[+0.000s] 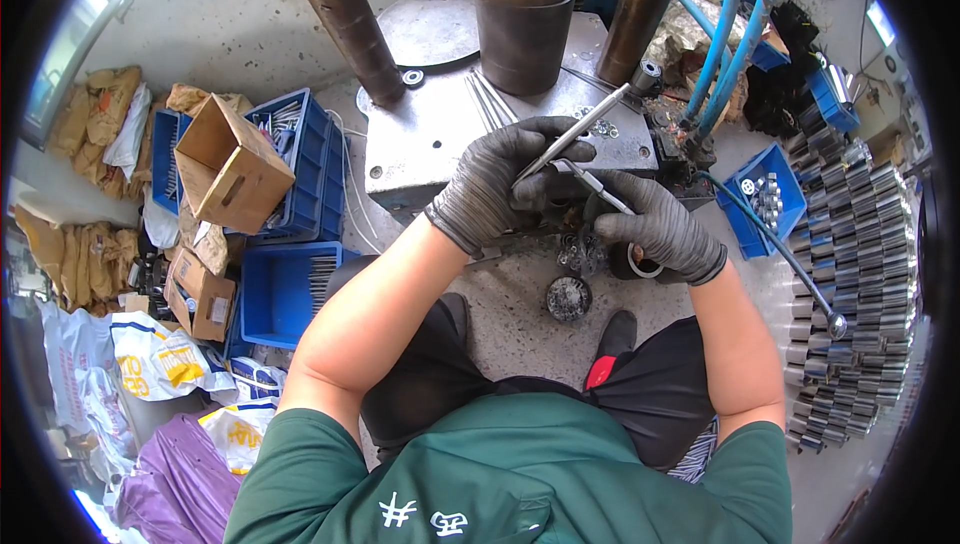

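Both my hands wear dark gloves and are raised over the near edge of a metal press bed (410,144). My left hand (490,169) is closed around a long, thin metal rod (575,132) that slants up to the right. Close beside it, my right hand (655,224) grips a shorter, slim metal rod (602,189), its tip near my left fingers. Several loose rods (487,99) lie on the bed just beyond my left hand. Small metal rings (603,128) lie on the bed past the held rod. My fingers partly hide both rods' lower ends.
A thick steel ram (525,44) stands between two columns (345,19) at the back. Blue crates (290,289) and an open cardboard box (235,164) are on the left. At right are a blue bin (765,199) of metal parts and stacked steel cylinders (850,284). A round container (568,299) stands below.
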`<action>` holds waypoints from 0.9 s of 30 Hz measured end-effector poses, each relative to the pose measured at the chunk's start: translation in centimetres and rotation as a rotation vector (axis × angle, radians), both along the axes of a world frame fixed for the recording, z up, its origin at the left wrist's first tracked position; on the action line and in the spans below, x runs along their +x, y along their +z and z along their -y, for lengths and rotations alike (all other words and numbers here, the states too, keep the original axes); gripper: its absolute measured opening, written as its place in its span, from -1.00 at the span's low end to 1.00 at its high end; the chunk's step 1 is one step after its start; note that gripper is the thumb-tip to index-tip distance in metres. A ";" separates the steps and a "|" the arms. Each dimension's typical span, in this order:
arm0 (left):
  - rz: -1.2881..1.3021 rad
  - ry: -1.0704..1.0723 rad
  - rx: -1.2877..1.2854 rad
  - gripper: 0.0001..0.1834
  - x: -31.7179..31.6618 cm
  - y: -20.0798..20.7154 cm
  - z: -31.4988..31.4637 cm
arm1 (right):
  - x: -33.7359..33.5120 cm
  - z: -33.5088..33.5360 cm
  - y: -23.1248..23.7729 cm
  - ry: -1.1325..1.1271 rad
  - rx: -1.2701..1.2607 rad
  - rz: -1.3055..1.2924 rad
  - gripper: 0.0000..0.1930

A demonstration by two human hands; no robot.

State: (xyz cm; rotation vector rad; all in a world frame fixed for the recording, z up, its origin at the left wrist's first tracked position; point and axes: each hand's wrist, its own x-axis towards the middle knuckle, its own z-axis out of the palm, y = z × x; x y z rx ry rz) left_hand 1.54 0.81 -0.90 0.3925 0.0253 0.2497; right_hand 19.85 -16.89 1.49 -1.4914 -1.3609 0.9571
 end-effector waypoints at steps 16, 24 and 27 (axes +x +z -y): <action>-0.006 0.242 0.233 -0.59 -0.9 -0.4 -2.8 | 2.0 -5.3 -5.9 -0.133 0.297 1.030 -0.71; -0.135 0.416 0.183 -0.63 0.0 -0.6 -2.3 | 1.6 -6.9 -6.6 -0.194 0.288 1.064 -0.79; -0.130 0.427 0.177 -0.64 0.0 -0.4 -2.4 | 1.6 -7.7 -6.4 -0.163 0.295 1.002 -0.82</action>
